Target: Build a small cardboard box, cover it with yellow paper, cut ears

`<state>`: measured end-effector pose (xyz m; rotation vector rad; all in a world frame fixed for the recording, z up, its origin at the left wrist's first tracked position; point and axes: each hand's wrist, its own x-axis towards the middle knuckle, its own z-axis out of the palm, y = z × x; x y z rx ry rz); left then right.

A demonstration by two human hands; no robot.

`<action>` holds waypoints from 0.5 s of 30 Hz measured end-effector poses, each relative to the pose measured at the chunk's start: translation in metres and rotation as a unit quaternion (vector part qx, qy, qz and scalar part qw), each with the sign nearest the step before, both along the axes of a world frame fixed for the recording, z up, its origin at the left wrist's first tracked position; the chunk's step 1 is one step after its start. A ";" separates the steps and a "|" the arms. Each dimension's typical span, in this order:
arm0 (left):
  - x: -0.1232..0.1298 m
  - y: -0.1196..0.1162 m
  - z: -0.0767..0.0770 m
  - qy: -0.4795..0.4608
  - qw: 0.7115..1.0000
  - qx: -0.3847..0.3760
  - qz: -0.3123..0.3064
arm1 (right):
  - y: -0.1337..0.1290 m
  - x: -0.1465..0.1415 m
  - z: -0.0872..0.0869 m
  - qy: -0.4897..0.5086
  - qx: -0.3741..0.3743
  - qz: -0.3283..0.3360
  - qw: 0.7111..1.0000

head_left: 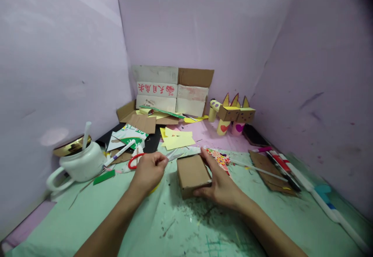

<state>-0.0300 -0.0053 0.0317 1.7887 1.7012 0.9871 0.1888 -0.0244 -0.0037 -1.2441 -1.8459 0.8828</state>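
Note:
My right hand grips a small brown cardboard box from its right side, thumb below and fingers along the far edge. Left of the box, my left hand is closed with thumb and forefinger pinched together; what lies between them, if anything, is too small to make out. Behind that hand lie scissors with a red handle, their blades pointing toward the box; the hand hides their middle. A bit of something yellow shows beneath the left hand. Flower-patterned paper lies just beyond the right hand.
At left stands a white mug with a gold lid. Yellow paper, cardboard scraps and a flattened white carton lie behind. Cardboard-and-paper figures stand back right. Markers line the right; purple walls enclose three sides.

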 end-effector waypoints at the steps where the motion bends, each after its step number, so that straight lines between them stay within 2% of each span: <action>1: 0.000 0.000 0.000 0.010 1.000 -0.007 0.005 | 0.000 -0.001 -0.001 0.011 -0.008 -0.003 1.000; 5: -0.005 0.000 0.002 0.074 0.995 0.011 0.068 | -0.002 -0.005 -0.005 0.088 -0.051 0.003 0.995; 8: -0.013 0.005 0.004 0.157 0.985 0.017 0.071 | -0.005 -0.002 -0.008 0.115 -0.063 0.020 0.991; 10: -0.019 0.007 0.004 0.183 0.983 0.006 0.028 | -0.006 0.002 -0.010 0.103 -0.061 0.050 0.991; 12: -0.025 0.006 0.004 0.225 0.973 -0.027 -0.042 | -0.006 0.006 -0.011 0.094 -0.062 0.083 0.990; 15: -0.029 -0.002 0.002 0.328 0.930 -0.091 -0.137 | -0.006 0.007 -0.011 0.109 -0.067 0.094 0.987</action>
